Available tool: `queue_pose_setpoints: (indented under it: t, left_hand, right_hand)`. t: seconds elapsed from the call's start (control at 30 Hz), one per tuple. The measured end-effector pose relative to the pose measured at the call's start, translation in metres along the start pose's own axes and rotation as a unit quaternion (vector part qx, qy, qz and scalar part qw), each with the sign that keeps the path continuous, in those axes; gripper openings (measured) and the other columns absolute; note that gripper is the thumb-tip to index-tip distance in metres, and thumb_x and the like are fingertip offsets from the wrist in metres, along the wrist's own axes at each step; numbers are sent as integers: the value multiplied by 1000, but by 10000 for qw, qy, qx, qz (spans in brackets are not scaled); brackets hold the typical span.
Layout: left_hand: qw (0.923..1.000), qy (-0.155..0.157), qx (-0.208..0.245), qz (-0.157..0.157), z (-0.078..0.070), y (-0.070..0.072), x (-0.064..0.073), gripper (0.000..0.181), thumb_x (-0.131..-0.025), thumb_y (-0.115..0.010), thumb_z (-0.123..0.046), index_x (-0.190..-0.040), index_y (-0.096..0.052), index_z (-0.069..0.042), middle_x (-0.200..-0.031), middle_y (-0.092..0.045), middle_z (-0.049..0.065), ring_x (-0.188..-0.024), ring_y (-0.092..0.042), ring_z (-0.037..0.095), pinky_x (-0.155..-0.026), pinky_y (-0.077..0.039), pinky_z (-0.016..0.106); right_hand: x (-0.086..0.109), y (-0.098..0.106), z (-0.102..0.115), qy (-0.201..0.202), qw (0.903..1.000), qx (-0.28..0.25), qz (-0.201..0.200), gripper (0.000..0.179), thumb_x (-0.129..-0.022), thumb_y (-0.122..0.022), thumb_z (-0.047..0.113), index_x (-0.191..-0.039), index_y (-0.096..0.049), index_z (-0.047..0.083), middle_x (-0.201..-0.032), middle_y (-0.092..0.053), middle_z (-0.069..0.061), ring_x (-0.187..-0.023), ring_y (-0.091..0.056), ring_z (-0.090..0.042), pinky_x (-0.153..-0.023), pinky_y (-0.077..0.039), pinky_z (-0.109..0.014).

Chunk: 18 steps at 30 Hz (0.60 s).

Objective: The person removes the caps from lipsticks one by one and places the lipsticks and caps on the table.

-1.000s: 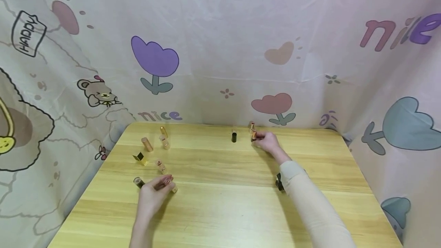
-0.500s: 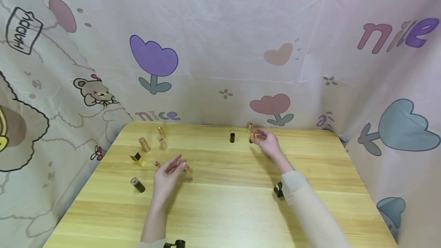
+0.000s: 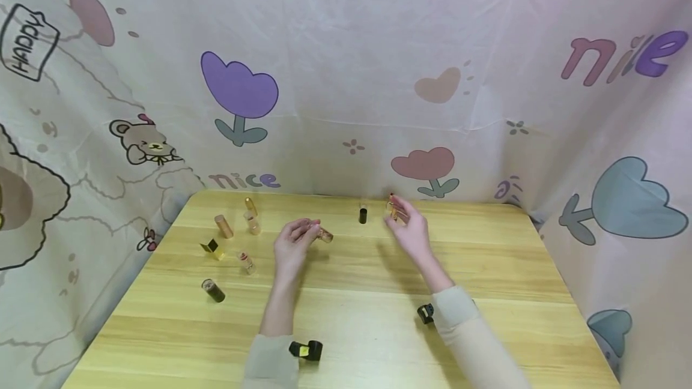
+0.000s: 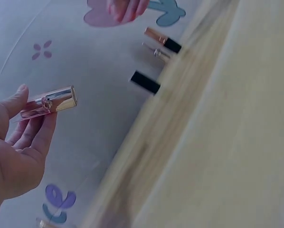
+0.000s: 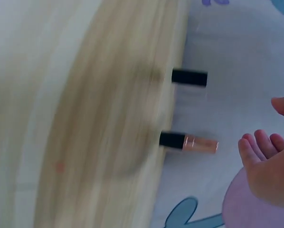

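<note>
Table (image 3: 367, 341), tube (image 4: 60, 99) in left hand (image 3: 292, 247), right (image 3: 412, 234) relaxed

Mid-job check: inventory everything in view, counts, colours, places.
Table: 1, pale wood, centre
Backdrop cloth: at least 1, whitish, around table
Held tube: 1, gold, above table
Two-tone tube: 1, black and copper, far side
Slim tube: 1, pale, beside two-tone tube
Dark tube: 1, black, far centre
Back tube: 1, gold, far left
Clear tube: 1, pale, nearer than back tube
Plain tube: 1, copper, left of clear tube
Boxy item: 1, yellow and black, left
Red-tipped tube: 1, pinkish, right of boxy item
Front tube: 1, dark, near left
Wrist devices: 2, black, at sleeves
Sleeves: 2, beige, front
Left hand: 1, bare, holding held tube
Right hand: 1, bare, by two-tone tube
</note>
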<state>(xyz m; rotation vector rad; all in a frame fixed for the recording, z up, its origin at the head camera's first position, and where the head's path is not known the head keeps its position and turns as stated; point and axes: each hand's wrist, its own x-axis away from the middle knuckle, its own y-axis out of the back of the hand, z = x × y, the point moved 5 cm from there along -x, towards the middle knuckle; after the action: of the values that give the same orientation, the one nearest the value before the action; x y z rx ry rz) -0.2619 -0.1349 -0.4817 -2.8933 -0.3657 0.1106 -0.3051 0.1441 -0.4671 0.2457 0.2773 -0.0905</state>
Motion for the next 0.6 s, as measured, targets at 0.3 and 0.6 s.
queue_pose_setpoints:
  t: [0.3,0.6]
  left_hand:
    - [9990,37,339,294,9,-47,-19,40,-91,-80,-2,-124,-60,8,-118,-73,23,-99,-72,14,-93,-61,26]
    - [9982,134,430,391,18,-83,-30,34,-89,-80,1,-118,-64,9,-105,-72,12,-95,-71,16,-90,-63,29]
  right_hand:
    - [16,-31,13,357,9982,252,405,56,-91,-76,0,-143,-56,-2,-141,-62,-20,-130,-61,-36,-112,-51,-38]
    - [18,-48,12,632,9960,180,607,51,-88,-77,-7,-136,-60,-7,-134,-65,-26,-121,-65,-43,-107,-55,-45]
